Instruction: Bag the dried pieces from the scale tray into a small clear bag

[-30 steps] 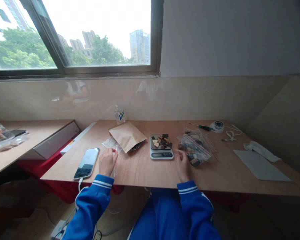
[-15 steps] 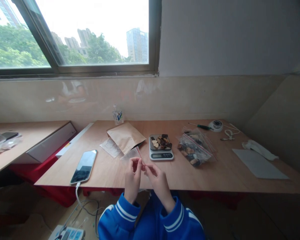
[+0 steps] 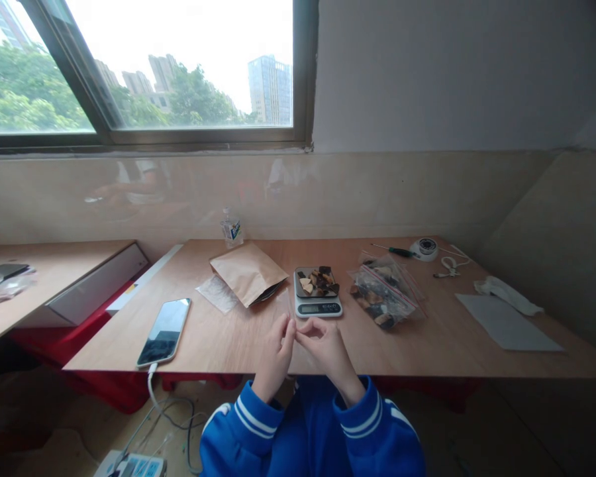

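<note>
Just in front of the kitchen scale (image 3: 318, 309), my left hand (image 3: 276, 351) and my right hand (image 3: 326, 346) meet, fingertips nearly touching. Both are closed in a pinch on a clear zip bag (image 3: 289, 306), which shows only as a faint, nearly edge-on strip above the fingers. Dark brown and pale dried chunks (image 3: 320, 281) are heaped on the scale's platform. To the right lie zip bags (image 3: 382, 291) filled with similar chunks. A brown kraft paper bag (image 3: 248, 271) rests left of the scale, partly over a flat clear bag (image 3: 217, 293).
A phone (image 3: 165, 331) with a white charging cable lies at the left front edge. Behind stands a plastic bottle (image 3: 232, 228). A screwdriver (image 3: 401, 252), a dome camera (image 3: 424, 249), a white sheet (image 3: 506, 322) and a crumpled white cloth (image 3: 509, 295) occupy the right side.
Both hands have shifted slightly right with the zip bag. The bag has turned from showing its flat side to nearly edge-on. The view has moved a little.
</note>
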### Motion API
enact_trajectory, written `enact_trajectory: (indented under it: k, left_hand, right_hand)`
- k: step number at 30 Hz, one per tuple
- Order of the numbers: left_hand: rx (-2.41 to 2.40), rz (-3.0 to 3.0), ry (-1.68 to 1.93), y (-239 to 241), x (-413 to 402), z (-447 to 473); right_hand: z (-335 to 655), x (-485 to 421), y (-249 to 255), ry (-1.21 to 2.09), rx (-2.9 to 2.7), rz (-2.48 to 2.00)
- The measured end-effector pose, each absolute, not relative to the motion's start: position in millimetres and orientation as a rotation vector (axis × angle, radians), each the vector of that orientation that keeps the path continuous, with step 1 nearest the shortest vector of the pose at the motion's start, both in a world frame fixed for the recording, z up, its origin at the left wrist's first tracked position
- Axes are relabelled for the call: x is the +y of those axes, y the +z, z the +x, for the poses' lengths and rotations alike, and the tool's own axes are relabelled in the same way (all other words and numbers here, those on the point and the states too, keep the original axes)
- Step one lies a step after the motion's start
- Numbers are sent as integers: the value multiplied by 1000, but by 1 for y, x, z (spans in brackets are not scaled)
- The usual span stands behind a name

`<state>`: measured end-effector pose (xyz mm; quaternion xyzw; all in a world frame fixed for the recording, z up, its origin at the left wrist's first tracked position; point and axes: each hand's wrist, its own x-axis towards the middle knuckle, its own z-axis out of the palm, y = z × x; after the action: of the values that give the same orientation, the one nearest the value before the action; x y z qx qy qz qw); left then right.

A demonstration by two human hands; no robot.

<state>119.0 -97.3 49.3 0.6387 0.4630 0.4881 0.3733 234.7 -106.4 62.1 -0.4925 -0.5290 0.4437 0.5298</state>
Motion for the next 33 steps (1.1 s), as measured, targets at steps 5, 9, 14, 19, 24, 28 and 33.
enact_trajectory:
  k: [5, 9, 14, 19, 24, 28, 33]
  left_hand:
    - [1170, 1535, 1342, 61, -93, 109]
    - [1226, 1510, 1446, 71, -86, 101]
    - [1276, 1403, 1425, 67, -79, 108]
    - [1307, 1324, 1468, 64, -68, 118]
    - [1310, 1314, 1451, 66, -56, 125]
    - [1326, 1289, 1456, 63, -53, 128]
    - [1344, 1273, 1414, 52, -52, 130]
  right_hand:
    - [255, -97, 63, 1169, -1049, -1070]
    - [288, -83, 60, 1013, -856, -1127]
    - [311, -46, 41, 769, -1208, -1213]
    - [315, -3, 12, 155, -1519, -1503]
    - [310, 11, 2, -9, -1797, -1692]
    - [313, 15, 3, -69, -1879, -1706]
    - [322, 24, 6, -11, -1961, -1630]
